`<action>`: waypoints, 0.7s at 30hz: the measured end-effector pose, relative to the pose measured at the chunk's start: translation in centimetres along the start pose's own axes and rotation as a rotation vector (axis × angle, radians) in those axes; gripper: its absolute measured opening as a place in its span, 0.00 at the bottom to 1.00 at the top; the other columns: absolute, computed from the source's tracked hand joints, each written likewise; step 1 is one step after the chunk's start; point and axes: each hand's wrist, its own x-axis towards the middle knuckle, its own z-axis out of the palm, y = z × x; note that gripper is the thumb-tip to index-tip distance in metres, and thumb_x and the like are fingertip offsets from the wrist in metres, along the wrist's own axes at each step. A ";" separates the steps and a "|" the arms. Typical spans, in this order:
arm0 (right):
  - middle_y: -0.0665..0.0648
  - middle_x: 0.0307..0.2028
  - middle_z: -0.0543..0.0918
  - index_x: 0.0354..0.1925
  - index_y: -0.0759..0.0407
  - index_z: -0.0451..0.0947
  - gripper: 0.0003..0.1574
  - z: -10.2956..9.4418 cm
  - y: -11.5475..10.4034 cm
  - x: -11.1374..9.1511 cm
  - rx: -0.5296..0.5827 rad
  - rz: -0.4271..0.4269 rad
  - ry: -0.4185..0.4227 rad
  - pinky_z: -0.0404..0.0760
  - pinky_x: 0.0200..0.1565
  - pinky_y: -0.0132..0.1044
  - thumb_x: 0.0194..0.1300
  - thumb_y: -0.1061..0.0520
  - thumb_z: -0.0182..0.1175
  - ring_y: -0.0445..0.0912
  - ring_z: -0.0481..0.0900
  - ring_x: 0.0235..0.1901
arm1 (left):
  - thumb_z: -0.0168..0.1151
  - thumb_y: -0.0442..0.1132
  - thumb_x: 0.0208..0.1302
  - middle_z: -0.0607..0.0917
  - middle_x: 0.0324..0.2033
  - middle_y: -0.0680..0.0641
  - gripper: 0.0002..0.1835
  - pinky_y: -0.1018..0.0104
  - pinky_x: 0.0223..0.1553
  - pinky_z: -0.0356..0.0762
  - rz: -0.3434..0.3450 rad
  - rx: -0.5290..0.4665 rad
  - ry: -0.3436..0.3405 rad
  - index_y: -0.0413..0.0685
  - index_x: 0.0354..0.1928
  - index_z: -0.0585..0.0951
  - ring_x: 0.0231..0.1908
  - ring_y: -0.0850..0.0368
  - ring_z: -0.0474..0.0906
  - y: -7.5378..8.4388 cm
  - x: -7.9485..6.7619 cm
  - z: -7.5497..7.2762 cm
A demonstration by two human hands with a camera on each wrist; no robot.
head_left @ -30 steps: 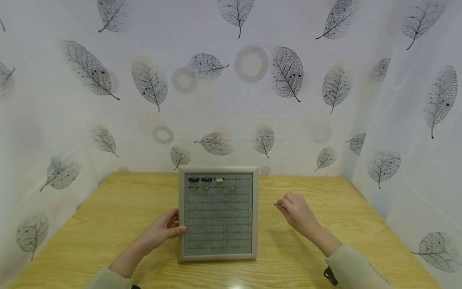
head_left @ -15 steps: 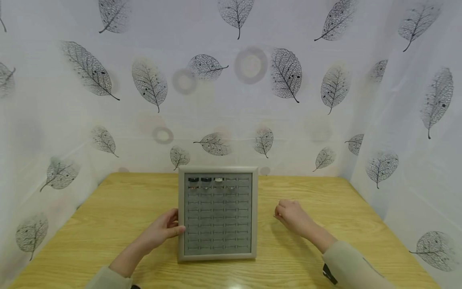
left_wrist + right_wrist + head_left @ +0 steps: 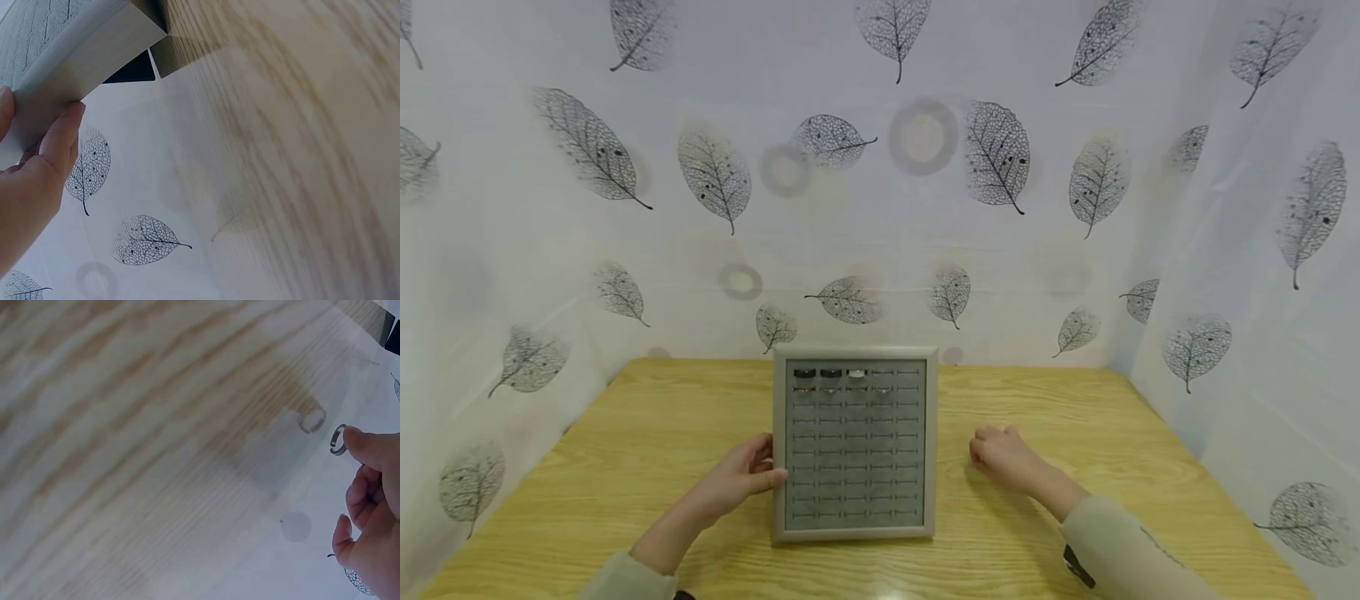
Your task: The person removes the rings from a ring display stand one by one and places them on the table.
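Both hands are occupied, and clock positions here are read around the board as the head view shows it. At 8 o'clock, a pale sleeve [image 3: 628,577] leads up to the left hand [image 3: 741,475], which grips the board's frame on its left side, thumb over the front rim and fingers along the side. The framed grey ring board [image 3: 855,475] is at the centre, propped nearly upright on the wood-grained desk [image 3: 625,433], with rows of short slots across its panel. Between 11 and 12 o'clock on that panel, the top row carries two dark rings [image 3: 831,374], then a white ring [image 3: 857,373]; below them sit slimmer rings [image 3: 804,390], too small to make out well. Well apart from the board, at 3 o'clock, the right hand [image 3: 1007,458] is low over the desk, pinching an openwork silvery ring [image 3: 337,451] at the fingertips. Its sleeve [image 3: 1120,546] comes in from 4 o'clock. A white leaf-printed sheet [image 3: 880,229] hangs behind, spanning 10 to 2 o'clock.
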 end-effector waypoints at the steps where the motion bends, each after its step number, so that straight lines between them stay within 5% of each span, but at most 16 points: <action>1: 0.44 0.19 0.62 0.18 0.54 0.70 0.12 0.0 0.0 0.0 -0.001 0.002 -0.008 0.53 0.24 0.33 0.52 0.62 0.63 0.39 0.60 0.21 | 0.57 0.41 0.60 0.61 0.57 0.28 0.37 0.54 0.52 0.66 -0.002 0.001 0.002 0.26 0.62 0.50 0.57 0.33 0.57 0.0 0.0 0.0; 21: 0.46 0.20 0.65 0.20 0.55 0.72 0.09 -0.1 -0.3 -0.2 -0.001 0.035 -0.105 0.56 0.25 0.35 0.53 0.62 0.62 0.42 0.64 0.22 | 0.56 0.40 0.60 0.62 0.56 0.27 0.36 0.54 0.51 0.68 0.015 0.002 -0.006 0.26 0.61 0.51 0.56 0.33 0.58 0.0 0.0 0.1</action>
